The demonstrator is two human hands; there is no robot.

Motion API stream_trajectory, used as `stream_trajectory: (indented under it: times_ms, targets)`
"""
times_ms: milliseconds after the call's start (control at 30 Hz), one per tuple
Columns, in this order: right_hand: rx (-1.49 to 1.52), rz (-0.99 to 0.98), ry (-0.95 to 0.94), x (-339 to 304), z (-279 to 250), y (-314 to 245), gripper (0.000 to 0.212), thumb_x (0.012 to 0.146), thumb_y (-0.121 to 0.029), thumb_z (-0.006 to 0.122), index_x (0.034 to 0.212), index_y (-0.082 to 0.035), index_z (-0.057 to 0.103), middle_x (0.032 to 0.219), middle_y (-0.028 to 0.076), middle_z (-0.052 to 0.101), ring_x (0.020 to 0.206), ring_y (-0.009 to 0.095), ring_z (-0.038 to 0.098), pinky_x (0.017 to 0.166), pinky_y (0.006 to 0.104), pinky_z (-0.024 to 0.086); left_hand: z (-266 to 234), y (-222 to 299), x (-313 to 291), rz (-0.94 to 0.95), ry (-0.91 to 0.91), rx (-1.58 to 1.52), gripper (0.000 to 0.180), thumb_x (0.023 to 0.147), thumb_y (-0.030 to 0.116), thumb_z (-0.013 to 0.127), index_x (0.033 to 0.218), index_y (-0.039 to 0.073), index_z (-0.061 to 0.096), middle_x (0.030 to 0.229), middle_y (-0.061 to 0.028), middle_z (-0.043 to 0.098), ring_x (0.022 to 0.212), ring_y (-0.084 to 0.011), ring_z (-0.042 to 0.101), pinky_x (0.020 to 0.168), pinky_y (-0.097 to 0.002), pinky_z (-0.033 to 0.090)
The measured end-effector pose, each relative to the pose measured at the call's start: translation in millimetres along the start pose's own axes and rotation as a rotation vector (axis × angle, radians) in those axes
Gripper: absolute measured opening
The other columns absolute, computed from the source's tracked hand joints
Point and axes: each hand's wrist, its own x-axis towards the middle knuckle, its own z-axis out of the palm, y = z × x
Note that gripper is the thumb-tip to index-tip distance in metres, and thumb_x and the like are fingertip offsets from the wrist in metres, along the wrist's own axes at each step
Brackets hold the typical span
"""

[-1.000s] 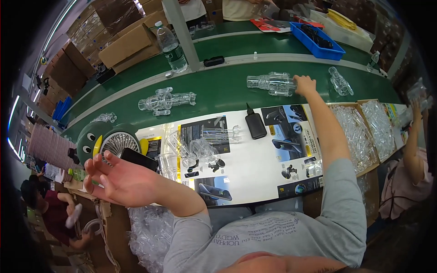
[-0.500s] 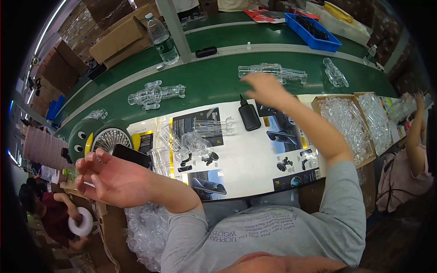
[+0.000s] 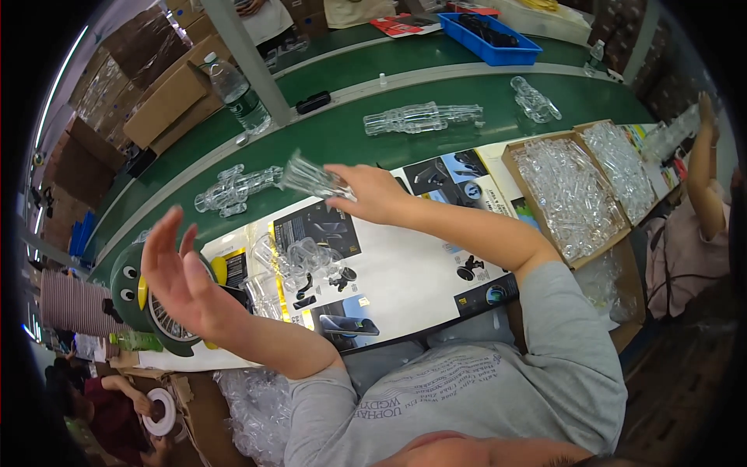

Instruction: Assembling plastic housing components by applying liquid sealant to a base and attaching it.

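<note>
My right hand [image 3: 372, 194] pinches a clear plastic piece with long prongs [image 3: 310, 177], held above the far edge of the printed card sheet [image 3: 405, 261]. The piece's wide end points left, close to a clear jointed plastic assembly [image 3: 237, 190] lying on the green belt [image 3: 327, 144]. Raised over the left side of the bench, my left hand [image 3: 191, 284] is open and holds nothing, fingers spread. Behind it stands a green animal-shaped fan [image 3: 128, 284], partly covered. Several loose clear plastic parts [image 3: 299, 261] lie on the sheet between my arms.
Two more clear assemblies [image 3: 424, 118] rest on the belt. At right, cardboard boxes [image 3: 572, 261] hold many clear parts. A water bottle [image 3: 237, 97] stands by a metal post [image 3: 247, 58]. A blue tray [image 3: 498, 53] sits at the back. Other people work at both sides.
My right hand has come left from above the belt and now holds the pronged piece that lay on the sheet. My left hand has turned more upright. The whole view has shifted.
</note>
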Motion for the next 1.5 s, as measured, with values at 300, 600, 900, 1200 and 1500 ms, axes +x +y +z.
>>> stream_trajectory:
  times_ms: [300, 600, 900, 1200, 1500]
  targets:
    - [0.557, -0.342, 0.239, -27, -53, -63, 0.061, 0.073, -0.026, 0.072, 0.126, -0.010, 0.046, 0.103, 0.009, 0.059, 0.094, 0.021, 0.057, 0.085, 0.0334, 0.043, 31, -5, -7, -0.269, -0.228, -0.094, 0.086, 0.075, 0.010, 0.068, 0.139, 0.010, 0.011, 0.124, -0.0222, 0.047, 0.113, -0.0355, 0.049, 0.094, -0.0410, 0.039]
    - [-0.162, -0.376, 0.055, -12, -35, 56, 0.037, 0.074, -0.009, 0.061, 0.110, -0.019, 0.057, 0.116, 0.008, 0.054, 0.109, 0.025, 0.049, 0.093, 0.0402, 0.038, 3, -3, 8, -0.048, 0.023, -0.076, 0.079, 0.073, 0.002, 0.067, 0.136, 0.008, 0.019, 0.123, -0.0219, 0.047, 0.108, -0.0297, 0.054, 0.092, -0.0364, 0.044]
    - [-0.637, -0.664, -0.328, -33, -31, 87, 0.060, 0.055, -0.012, 0.076, 0.109, -0.025, 0.052, 0.136, 0.007, 0.036, 0.129, 0.025, 0.030, 0.106, 0.0425, 0.025, 11, -7, 5, -0.149, -0.080, -0.116, 0.092, 0.064, -0.001, 0.072, 0.137, 0.008, 0.018, 0.123, -0.0248, 0.047, 0.108, -0.0312, 0.053, 0.094, -0.0375, 0.042]
    - [0.326, -0.170, 0.376, -17, -60, 53, 0.054, 0.062, -0.012, 0.076, 0.110, -0.014, 0.050, 0.114, 0.007, 0.057, 0.117, 0.026, 0.048, 0.098, 0.0402, 0.036, 26, -11, 2, -0.271, -0.291, -0.085, 0.098, 0.059, -0.003, 0.074, 0.139, 0.010, 0.019, 0.129, -0.0194, 0.044, 0.110, -0.0268, 0.050, 0.091, -0.0349, 0.044]
    - [1.486, -0.006, 0.728, -8, -108, 11, 0.050, 0.073, 0.005, 0.065, 0.116, -0.008, 0.043, 0.099, 0.007, 0.054, 0.095, 0.017, 0.052, 0.087, 0.0321, 0.041, 37, -16, -7, -0.275, -0.432, 0.110, 0.088, 0.060, 0.001, 0.078, 0.133, 0.007, 0.028, 0.107, -0.0130, 0.056, 0.103, -0.0206, 0.053, 0.088, -0.0303, 0.044]
